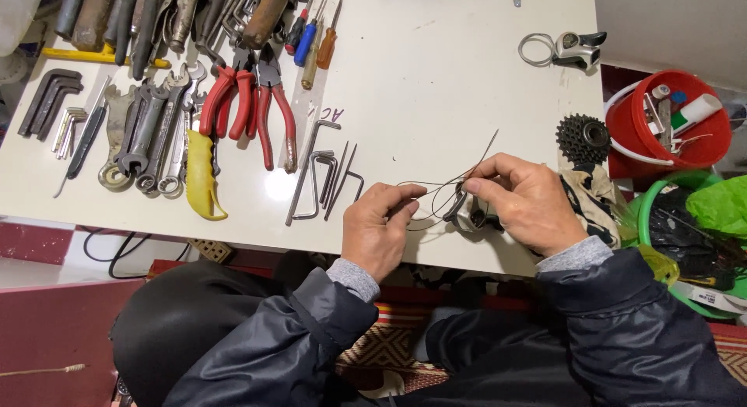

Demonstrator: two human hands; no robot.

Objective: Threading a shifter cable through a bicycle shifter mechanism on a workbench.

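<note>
At the lower centre of the frame I have a thin steel cable (443, 191) looped between both hands over the near edge of the white table (436, 80). My left hand (379, 228) is closed, thumb and forefinger pinching the cable's loose run. My right hand (523, 201) is closed round a small dark-and-silver shifter body (469, 212), fingertips pressing the cable where it meets the part; one free end of the cable points toward the upper right. In my judgement the work goes best with the loop kept slack and unkinked and the left pinch staying close to the part. Noted nearby: hex keys (323, 181) just left of my left hand, red-handled pliers (268, 111) and spanners (156, 131) at upper left, a freewheel sprocket (582, 133) and a red bucket (700, 142) at right.
</note>
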